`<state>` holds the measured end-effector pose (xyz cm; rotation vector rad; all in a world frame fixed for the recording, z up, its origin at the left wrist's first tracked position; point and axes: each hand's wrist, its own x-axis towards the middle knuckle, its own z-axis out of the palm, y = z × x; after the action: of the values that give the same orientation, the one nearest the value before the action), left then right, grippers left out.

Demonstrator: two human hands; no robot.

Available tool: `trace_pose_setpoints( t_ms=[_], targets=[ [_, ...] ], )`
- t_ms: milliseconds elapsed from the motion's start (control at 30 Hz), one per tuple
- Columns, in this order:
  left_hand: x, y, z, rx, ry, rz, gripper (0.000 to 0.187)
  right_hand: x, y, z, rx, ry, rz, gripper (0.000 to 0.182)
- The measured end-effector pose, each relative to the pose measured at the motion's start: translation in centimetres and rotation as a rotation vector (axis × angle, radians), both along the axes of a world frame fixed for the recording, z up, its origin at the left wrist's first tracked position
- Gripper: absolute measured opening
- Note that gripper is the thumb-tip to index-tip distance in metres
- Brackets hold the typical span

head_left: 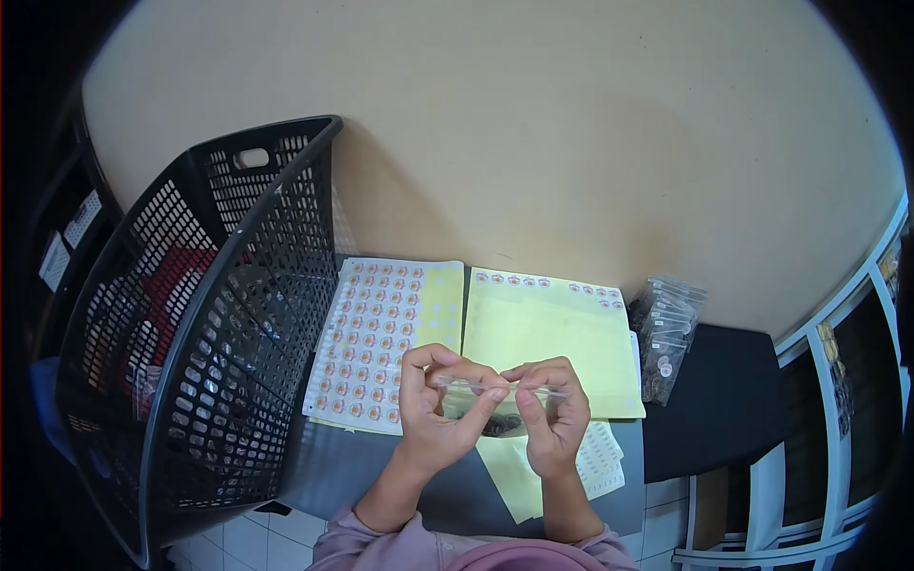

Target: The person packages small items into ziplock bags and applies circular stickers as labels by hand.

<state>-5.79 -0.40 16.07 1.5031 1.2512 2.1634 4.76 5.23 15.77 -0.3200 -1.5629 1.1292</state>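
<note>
Two bare hands, close together: we see the left hand (443, 409) at 9 o'clock and the right hand (554, 414) at 3 o'clock of a clear bag (493, 419), fingers and thumbs pinching its top edge, dark contents hanging below between them. From the bag we mark the sticker sheet (367, 333) at 10 o'clock, yellow sheet (547, 333) at 1, filled bags (666, 333) at 2, small label sheets (600, 462) at 4, black basket (249, 247) well apart at 10.
</note>
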Motion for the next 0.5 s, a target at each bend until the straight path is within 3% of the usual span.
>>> trace_pose_setpoints(
  t_ms=[500],
  targets=[
    [-1.0,1.5,-0.6,-0.048,-0.056,-0.012,0.050,-0.1,2.1,-0.3,0.078,-0.124,-0.116,0.004]
  ],
)
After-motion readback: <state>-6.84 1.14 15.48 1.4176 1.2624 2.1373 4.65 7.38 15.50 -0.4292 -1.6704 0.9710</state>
